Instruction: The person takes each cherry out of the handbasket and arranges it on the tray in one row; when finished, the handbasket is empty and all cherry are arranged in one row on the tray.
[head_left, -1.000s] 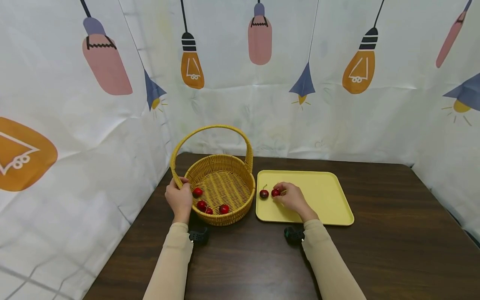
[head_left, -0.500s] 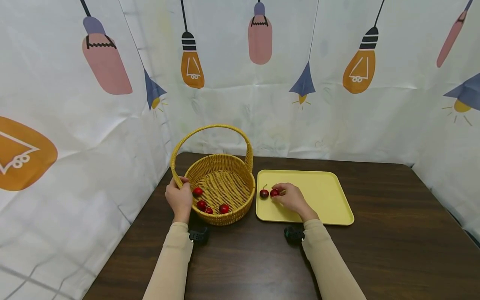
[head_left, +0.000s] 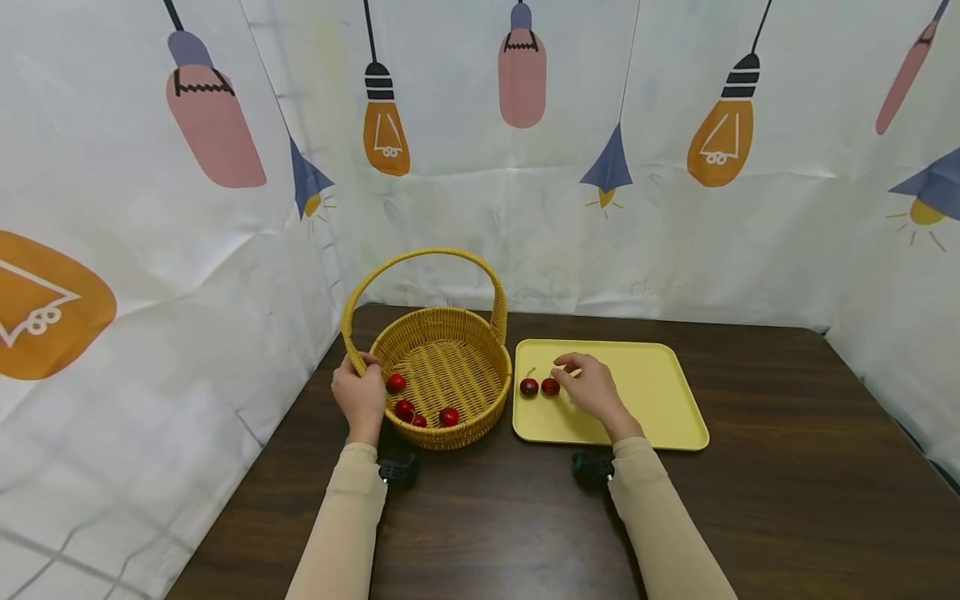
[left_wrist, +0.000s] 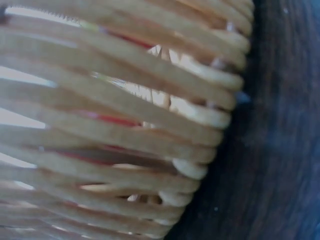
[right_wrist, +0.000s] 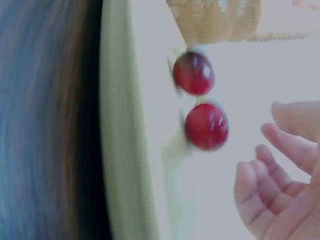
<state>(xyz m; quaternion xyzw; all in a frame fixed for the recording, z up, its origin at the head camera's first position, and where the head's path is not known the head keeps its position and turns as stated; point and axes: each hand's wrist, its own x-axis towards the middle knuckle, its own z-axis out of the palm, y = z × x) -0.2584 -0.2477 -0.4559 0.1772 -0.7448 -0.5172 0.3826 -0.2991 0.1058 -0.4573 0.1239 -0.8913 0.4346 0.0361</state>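
My left hand (head_left: 360,400) grips the yellow woven basket (head_left: 450,440) at its left side, where the handle meets the rim. Several red cherries (head_left: 448,417) lie inside the basket, towards its left and front. Up close, the left wrist view shows only the basket's woven wall (left_wrist: 125,115), with bits of red behind the gaps. Two dark red cherries sit side by side on the left part of a yellow tray (head_left: 637,417): one left (head_left: 528,387), one right (head_left: 550,387). Just right of them, my right hand (right_wrist: 280,175) holds nothing, fingers loosely bent and apart from both cherries.
Basket and tray stand close together on a dark wooden table (head_left: 480,517). A white cloth (head_left: 480,208) printed with lamps hangs behind the table and along its sides.
My right hand has let go of the right-hand cherry and drawn back slightly up and right. That cherry now rests beside the other one. The left hand keeps its grip on the basket.
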